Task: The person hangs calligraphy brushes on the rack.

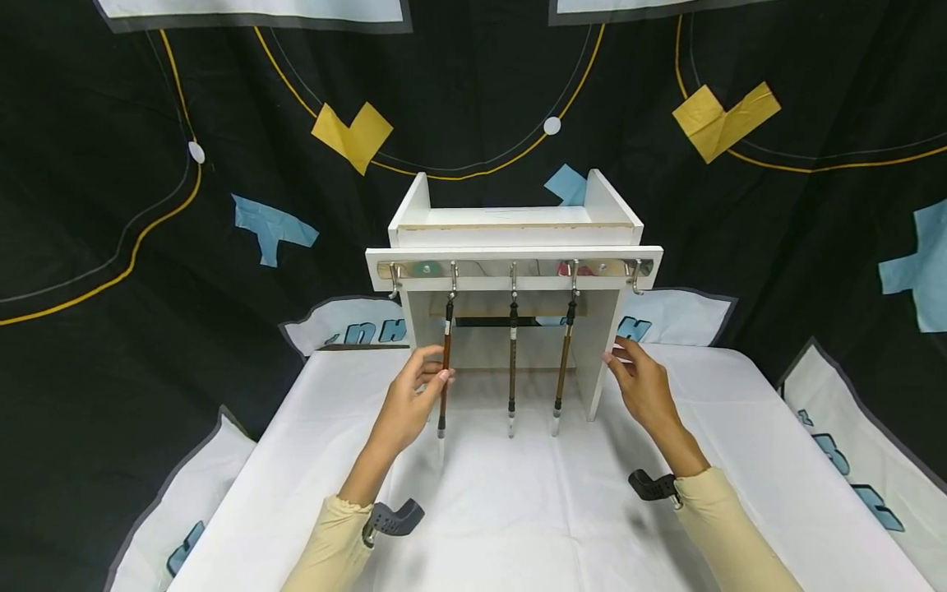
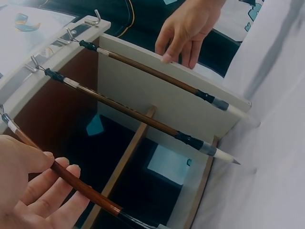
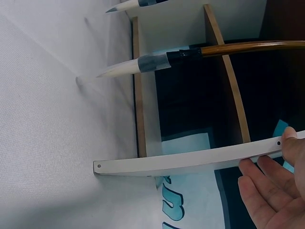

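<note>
A white wooden rack [image 1: 473, 284] stands on the table with a row of metal hooks along its front rail. Three calligraphy brushes hang there, tips down. My left hand [image 1: 414, 399] pinches the brown handle of the leftmost brush [image 2: 88, 191] between thumb and fingers; its loop is on a hook. The middle brush [image 1: 513, 353] and the right brush [image 1: 565, 358] hang untouched, with pale bristles. At the rack's right side, my right hand [image 1: 645, 388] grips the edge of the side panel [image 3: 190, 157], thumb in front and fingers on the outer face.
White cloth covers the table [image 1: 510, 518]. Hooks at both ends of the rail, such as the right end hook [image 1: 634, 275], hold no brush. A black curtain [image 1: 473, 90] with taped paper pieces hangs behind the rack. White printed sheets [image 1: 851, 444] stand around the table.
</note>
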Motion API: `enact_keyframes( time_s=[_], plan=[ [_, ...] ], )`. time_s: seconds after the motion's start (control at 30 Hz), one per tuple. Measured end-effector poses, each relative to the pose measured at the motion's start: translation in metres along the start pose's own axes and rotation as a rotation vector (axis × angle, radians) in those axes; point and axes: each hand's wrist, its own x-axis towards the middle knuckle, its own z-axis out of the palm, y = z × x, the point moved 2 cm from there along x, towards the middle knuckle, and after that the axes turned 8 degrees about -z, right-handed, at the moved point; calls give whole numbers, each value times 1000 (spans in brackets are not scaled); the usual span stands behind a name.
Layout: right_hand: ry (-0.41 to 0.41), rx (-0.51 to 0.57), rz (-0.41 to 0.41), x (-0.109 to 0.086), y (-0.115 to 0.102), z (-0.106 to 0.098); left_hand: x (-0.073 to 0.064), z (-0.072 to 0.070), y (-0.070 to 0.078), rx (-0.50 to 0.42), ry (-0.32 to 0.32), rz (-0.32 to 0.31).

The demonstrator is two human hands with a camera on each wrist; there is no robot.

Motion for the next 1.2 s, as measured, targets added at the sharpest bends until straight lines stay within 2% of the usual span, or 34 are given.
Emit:
enact_keyframes(
  time_s=[0.53, 1.2],
  plan=[
    [2, 8, 0, -1, 1, 0, 15, 6, -13, 37, 36, 18],
    [13, -2, -10, -1, 0, 1, 34, 12, -20, 18, 58, 81]
  ],
)
